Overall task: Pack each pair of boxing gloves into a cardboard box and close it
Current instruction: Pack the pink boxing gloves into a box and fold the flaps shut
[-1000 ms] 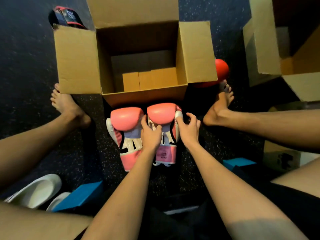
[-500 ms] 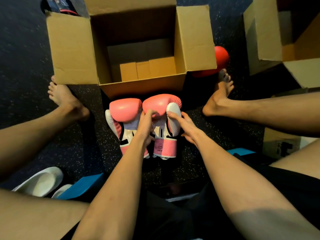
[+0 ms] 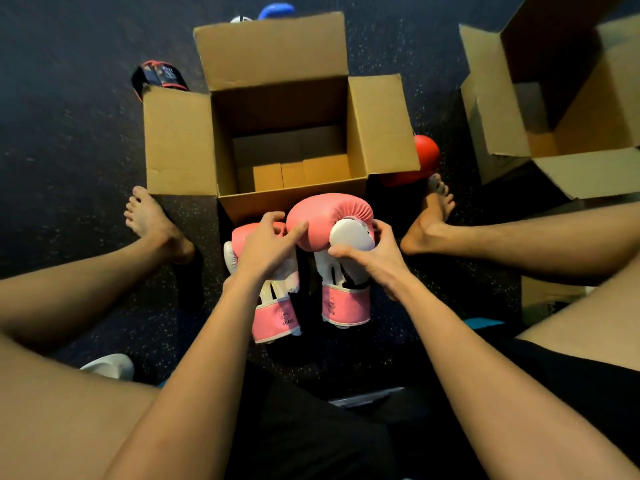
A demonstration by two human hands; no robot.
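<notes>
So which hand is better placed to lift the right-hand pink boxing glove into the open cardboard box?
Probably the right hand: it grips the white thumb of the right-hand pink and white boxing glove, beside the open brown cardboard box. The left hand only rests open, fingertips touching it.

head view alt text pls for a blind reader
A seated person's right hand grips a pink boxing glove by its white thumb. The left hand rests on the other pink glove, both just before an open cardboard box on a dark floor.
</notes>
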